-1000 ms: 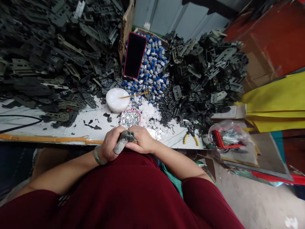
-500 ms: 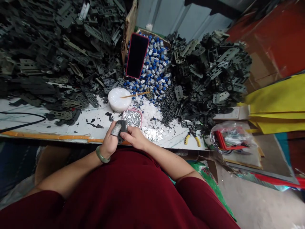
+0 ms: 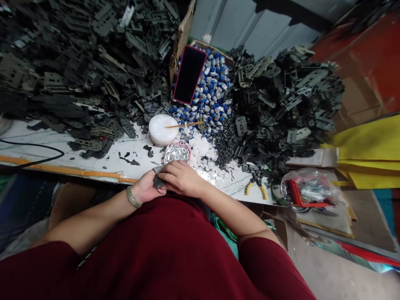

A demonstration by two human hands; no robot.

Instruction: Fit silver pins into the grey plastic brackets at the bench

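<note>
My left hand (image 3: 146, 187), with a green bangle at the wrist, is turned palm up at the front of the table and closed around a dark grey plastic part (image 3: 158, 178). Over that part curls my right hand (image 3: 179, 178), back upward, its fingers gripping the same part and hiding most of it. Just beyond the hands is a small pink-rimmed tray (image 3: 189, 152) of shiny metal pieces. A white round tub (image 3: 163, 132) stands behind it, with a thin wooden stick (image 3: 184, 124) reaching across its top.
Dark plastic parts (image 3: 103, 71) heap at left, more (image 3: 281, 96) at right. A phone (image 3: 189, 75) stands before blue-and-white pieces (image 3: 215, 89). White pieces (image 3: 201, 146), black bits (image 3: 223, 143) and yellow-handled pliers (image 3: 256, 187) lie right. A bagged red item (image 3: 300, 196) sits at the edge.
My right hand has turned over and now covers most of the dark part. The left palm has opened upward beneath it. The whole view has shifted slightly.
</note>
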